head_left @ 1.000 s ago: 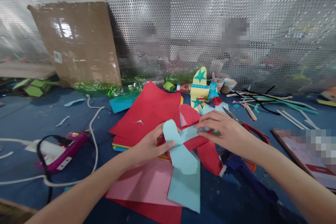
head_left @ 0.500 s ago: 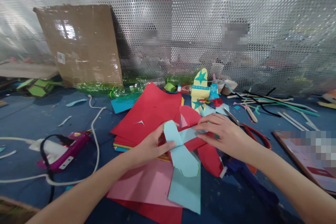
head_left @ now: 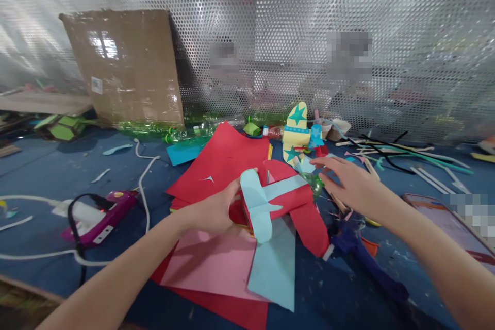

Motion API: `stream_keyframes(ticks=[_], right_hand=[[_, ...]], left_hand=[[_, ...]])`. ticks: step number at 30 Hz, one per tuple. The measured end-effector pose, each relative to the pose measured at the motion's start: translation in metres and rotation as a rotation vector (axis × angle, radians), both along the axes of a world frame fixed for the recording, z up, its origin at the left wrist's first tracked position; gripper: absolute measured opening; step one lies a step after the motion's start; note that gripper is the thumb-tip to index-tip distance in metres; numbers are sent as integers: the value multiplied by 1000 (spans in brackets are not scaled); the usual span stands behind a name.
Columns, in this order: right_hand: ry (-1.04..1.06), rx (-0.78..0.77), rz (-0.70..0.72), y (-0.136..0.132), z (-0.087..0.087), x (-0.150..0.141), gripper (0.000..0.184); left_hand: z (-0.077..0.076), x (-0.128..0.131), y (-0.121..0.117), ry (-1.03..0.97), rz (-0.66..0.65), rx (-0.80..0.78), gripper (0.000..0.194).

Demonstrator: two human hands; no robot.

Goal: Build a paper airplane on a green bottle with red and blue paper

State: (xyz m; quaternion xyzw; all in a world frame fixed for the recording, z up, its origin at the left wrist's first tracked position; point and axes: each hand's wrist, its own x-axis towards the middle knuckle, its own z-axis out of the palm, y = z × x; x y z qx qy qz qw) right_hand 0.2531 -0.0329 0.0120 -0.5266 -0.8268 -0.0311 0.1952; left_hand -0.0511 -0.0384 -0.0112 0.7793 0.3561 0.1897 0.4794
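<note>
My left hand (head_left: 220,211) grips the tail end of a toy plane (head_left: 297,201), its thumb and some fingers hidden behind it. Red paper covers the plane's body, red wings stick out on both sides, and a clear green plastic end points right. Across its tail sits a light blue paper piece with rounded ends (head_left: 255,206); a light blue strip (head_left: 288,186) runs along the body. Just right of the green end, my right hand (head_left: 350,180) hovers with fingers apart, holding nothing. Under the plane lie a light blue sheet (head_left: 273,278) and a pink sheet (head_left: 216,268).
Red sheets (head_left: 220,160) top a paper stack behind my left hand. A blue-handled tool (head_left: 367,263) and a phone (head_left: 444,227) lie right. On the left are a purple power strip (head_left: 106,219) and white cable. A yellow paper rocket (head_left: 296,134), bottles and cardboard (head_left: 127,67) line the mesh.
My right hand has let go of the light blue strip and moved right, uncovering the plane's green end. In my left hand the plane has turned slightly. The scissors are now hidden behind my right hand.
</note>
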Motion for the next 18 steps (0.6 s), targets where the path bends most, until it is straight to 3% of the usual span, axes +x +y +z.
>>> stream_keyframes(ticks=[9, 14, 18], right_hand=[[-98, -202, -20, 5, -6, 14, 44], [-139, -291, 20, 5, -4, 16, 53], [-132, -319, 49, 8, -3, 11, 43]], left_hand=[[-21, -5, 16, -116, 103, 91, 86], [-13, -8, 11, -6, 44, 161, 94], [-8, -3, 5, 40, 52, 170, 102]])
